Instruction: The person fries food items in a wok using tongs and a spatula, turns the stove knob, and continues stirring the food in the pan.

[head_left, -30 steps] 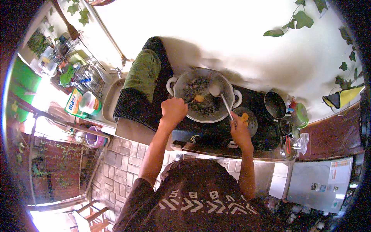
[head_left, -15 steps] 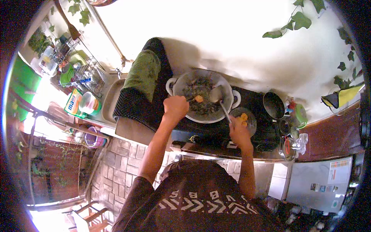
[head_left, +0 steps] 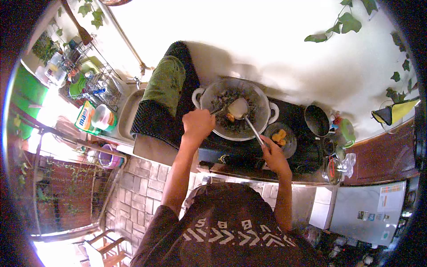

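Observation:
A wide two-handled wok on the stove holds bubbling liquid with an orange-brown piece of food in it. My right hand is closed round the handle of a metal spatula, whose broad head is over the middle of the wok. At the wok's left rim, my left hand is closed on a thin dark utensil; it points toward the spatula head, and its tip and kind are unclear. Just beyond my right hand sits a plate with several golden fried pieces.
A small black pan stands on the right of the stove. Left of the wok, a green towel drapes over a dark ribbed cover, beside the sink. A dish rack and an orange-and-green packet are farther left.
The spatula head has moved left across the wok, to above the food piece. My left hand has shifted slightly left, and its thin utensil now shows over the wok.

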Motion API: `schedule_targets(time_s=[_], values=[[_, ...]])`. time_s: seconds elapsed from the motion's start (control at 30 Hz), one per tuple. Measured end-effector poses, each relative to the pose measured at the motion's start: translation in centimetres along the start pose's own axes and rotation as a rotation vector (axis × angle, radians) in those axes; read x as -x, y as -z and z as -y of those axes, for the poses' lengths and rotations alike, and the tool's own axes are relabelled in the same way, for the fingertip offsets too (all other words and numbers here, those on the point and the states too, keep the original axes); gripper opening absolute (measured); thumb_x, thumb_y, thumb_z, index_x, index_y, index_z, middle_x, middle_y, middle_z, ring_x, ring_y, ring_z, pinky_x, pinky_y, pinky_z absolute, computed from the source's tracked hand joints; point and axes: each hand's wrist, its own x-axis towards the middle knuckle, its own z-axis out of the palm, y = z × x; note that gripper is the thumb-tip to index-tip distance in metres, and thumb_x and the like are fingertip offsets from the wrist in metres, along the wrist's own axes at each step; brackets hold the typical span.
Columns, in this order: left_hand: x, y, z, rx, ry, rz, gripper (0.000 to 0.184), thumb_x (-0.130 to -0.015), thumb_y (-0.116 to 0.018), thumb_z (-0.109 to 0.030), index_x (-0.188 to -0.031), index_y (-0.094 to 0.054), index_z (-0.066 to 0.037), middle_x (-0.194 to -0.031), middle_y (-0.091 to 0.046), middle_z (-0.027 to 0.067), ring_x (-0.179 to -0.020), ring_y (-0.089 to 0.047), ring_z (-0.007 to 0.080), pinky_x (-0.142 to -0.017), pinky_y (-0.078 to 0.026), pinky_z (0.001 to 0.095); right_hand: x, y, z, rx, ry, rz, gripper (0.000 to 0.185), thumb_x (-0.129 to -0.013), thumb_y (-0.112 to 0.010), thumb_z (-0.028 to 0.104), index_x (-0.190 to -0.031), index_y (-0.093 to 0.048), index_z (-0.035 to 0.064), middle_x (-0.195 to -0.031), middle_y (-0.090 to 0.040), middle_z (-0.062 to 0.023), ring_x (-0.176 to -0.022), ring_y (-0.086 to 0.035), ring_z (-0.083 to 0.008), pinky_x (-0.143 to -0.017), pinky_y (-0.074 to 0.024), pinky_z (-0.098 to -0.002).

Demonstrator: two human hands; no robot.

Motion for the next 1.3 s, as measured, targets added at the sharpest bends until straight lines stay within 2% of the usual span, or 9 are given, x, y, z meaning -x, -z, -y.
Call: schedule_targets(time_s=[0.07, 0.2, 0.27, 0.3, 0.57, 0.67, 1.0, 1.1, 1.3], values=[[0.6, 0.5, 0.6, 0.012, 0.020, -0.009, 0.038, -0.090, -0.063, -0.041, -0.085, -0.078, -0.007, -0.082, -0.074, 0.0185, -0.080, -0.074, 0.0364, -0.068, -0.059, 0.0464, 0.7, 0.5, 1.4, 0.003, -0.083, 0.073, 0.039, -0.103, -0.051, 0.018, -0.140, -0.056, 0.0098, -0.126, -0.067, -0.0224, -0.115, -0.065, -0.0399, -0.101, -0.0492, -0.0455], [1.5, 0.9, 1.5, 0.065, 0.046, -0.020, 0.040, -0.091, -0.063, -0.043, -0.086, -0.078, -0.006, -0.082, -0.074, 0.0194, -0.079, -0.074, 0.0375, -0.070, -0.059, 0.0479, 1.1, 0.0, -0.2, -0.046, -0.037, 0.097, 0.038, -0.104, -0.050, 0.018, -0.141, -0.056, 0.0111, -0.126, -0.067, -0.0220, -0.114, -0.065, -0.0385, -0.101, -0.0497, -0.0454], [1.9, 1.1, 1.7, 0.065, 0.052, -0.024, 0.040, -0.091, -0.063, -0.043, -0.086, -0.078, -0.006, -0.082, -0.074, 0.0195, -0.079, -0.074, 0.0379, -0.070, -0.059, 0.0483, 1.2, -0.1, -0.8, -0.100, -0.025, 0.016, 0.039, -0.105, -0.053, 0.020, -0.143, -0.056, 0.0131, -0.082, -0.057, -0.0068, -0.073, -0.056, -0.0161, -0.072, -0.0510, -0.0339], [2.0, 1.3, 1.6, 0.065, 0.056, -0.004, 0.040, -0.091, -0.063, -0.043, -0.086, -0.077, -0.006, -0.082, -0.074, 0.0193, -0.079, -0.074, 0.0378, -0.071, -0.059, 0.0484, 1.4, 0.3, 0.1, -0.099, -0.024, 0.020, 0.039, -0.105, -0.053, 0.020, -0.143, -0.056, 0.0131, -0.082, -0.057, -0.0068, -0.073, -0.056, -0.0161, -0.072, -0.0510, -0.0339], [1.9, -0.3, 0.3, 0.047, 0.035, 0.042, 0.041, -0.090, -0.063, -0.044, -0.085, -0.077, -0.006, -0.084, -0.074, 0.0183, -0.079, -0.074, 0.0369, -0.068, -0.059, 0.0477, -0.1, 0.2, -1.2, 0.264, 0.064, -0.263, 0.039, -0.102, -0.052, 0.020, -0.141, -0.056, 0.0125, -0.121, -0.066, -0.0257, -0.109, -0.064, -0.0445, -0.093, -0.0513, -0.0468], [1.5, -0.9, -0.5, 0.031, 0.020, 0.077, 0.039, -0.090, -0.063, -0.043, -0.085, -0.078, -0.007, -0.085, -0.075, 0.0176, -0.079, -0.074, 0.0367, -0.067, -0.059, 0.0473, -0.7, 0.1, 1.1, 0.453, -0.133, -0.164, 0.039, -0.102, -0.051, 0.022, -0.140, -0.056, 0.0126, -0.118, -0.067, -0.0247, -0.106, -0.064, -0.0464, -0.092, -0.0517, -0.0509], [1.1, -2.0, -0.9, 0.022, -0.050, 0.046, 0.037, -0.089, -0.064, -0.041, -0.082, -0.078, -0.007, -0.082, -0.075, 0.0169, -0.075, -0.074, 0.0351, -0.065, -0.059, 0.0468, -2.0, -1.9, -4.2, 0.472, 0.059, -0.340, 0.039, -0.101, -0.053, 0.023, -0.140, -0.057, 0.0176, -0.117, -0.068, -0.0245, -0.104, -0.066, -0.0452, -0.089, -0.0530, -0.0503], [1.2, -1.5, -0.9, 0.023, -0.040, 0.056, 0.038, -0.089, -0.063, -0.041, -0.084, -0.078, -0.006, -0.084, -0.075, 0.0171, -0.076, -0.074, 0.0353, -0.066, -0.059, 0.0473, -1.1, -0.4, -2.0, 0.292, -0.042, -0.115, 0.039, -0.102, -0.052, 0.023, -0.140, -0.057, 0.0177, -0.116, -0.068, -0.0252, -0.104, -0.066, -0.0453, -0.089, -0.0528, -0.0502], [1.6, -0.9, -0.7, 0.031, -0.007, 0.047, 0.039, -0.090, -0.063, -0.042, -0.086, -0.078, -0.006, -0.085, -0.075, 0.0184, -0.078, -0.074, 0.0363, -0.069, -0.059, 0.0478, -1.4, -1.4, -3.9, 0.419, 0.025, -0.335, 0.039, -0.101, -0.054, 0.024, -0.139, -0.058, 0.0178, -0.113, -0.069, -0.0252, -0.103, -0.066, -0.0445, -0.091, -0.0522, -0.0487]])
